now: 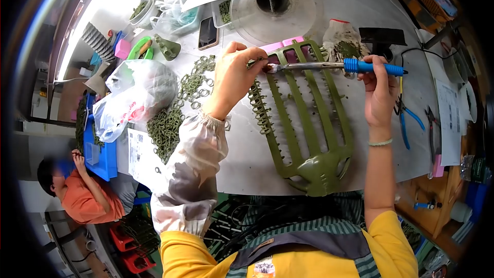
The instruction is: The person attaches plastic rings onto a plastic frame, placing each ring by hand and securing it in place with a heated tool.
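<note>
My right hand point(380, 90) is closed round the blue handle of a soldering iron point(319, 65), whose metal shaft points left. My left hand point(236, 69) pinches a small green ring point(251, 64), mostly covered by the fingers, close to the iron's tip. Below both hands lies a green frame with long parallel bars point(311, 110), tapering to a broad end towards me. Its left outer bar carries a row of green rings point(261, 110); short pegs line other bars. A pink block point(283, 44) shows under the frame's far end.
Loose green rings point(165, 129) are heaped left of my left forearm. A plastic bag point(139, 92), phone point(208, 33) and round clear disc point(242, 7) lie beyond. A stained glove point(343, 38) and blue-handled pliers point(405, 123) are on the right. Another person point(90, 195) sits at far left.
</note>
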The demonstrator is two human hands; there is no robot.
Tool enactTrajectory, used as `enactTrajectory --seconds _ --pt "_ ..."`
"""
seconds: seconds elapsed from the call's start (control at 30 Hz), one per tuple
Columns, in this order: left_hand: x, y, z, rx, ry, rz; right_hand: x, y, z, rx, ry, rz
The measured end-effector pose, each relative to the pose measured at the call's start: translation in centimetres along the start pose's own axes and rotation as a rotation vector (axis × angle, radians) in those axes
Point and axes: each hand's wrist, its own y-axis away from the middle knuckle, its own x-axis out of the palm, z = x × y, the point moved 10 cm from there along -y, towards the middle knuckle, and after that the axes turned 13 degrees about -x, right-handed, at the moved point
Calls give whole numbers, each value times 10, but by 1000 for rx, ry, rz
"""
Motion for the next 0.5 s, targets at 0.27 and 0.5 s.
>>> enactTrajectory --seconds 0.27,0.5 --pt "8 -2 10 -19 8 27 1 -1 15 -51 47 13" --pt "-45 14 38 -213 321 -97 -12 1 33 -18 55 -23"
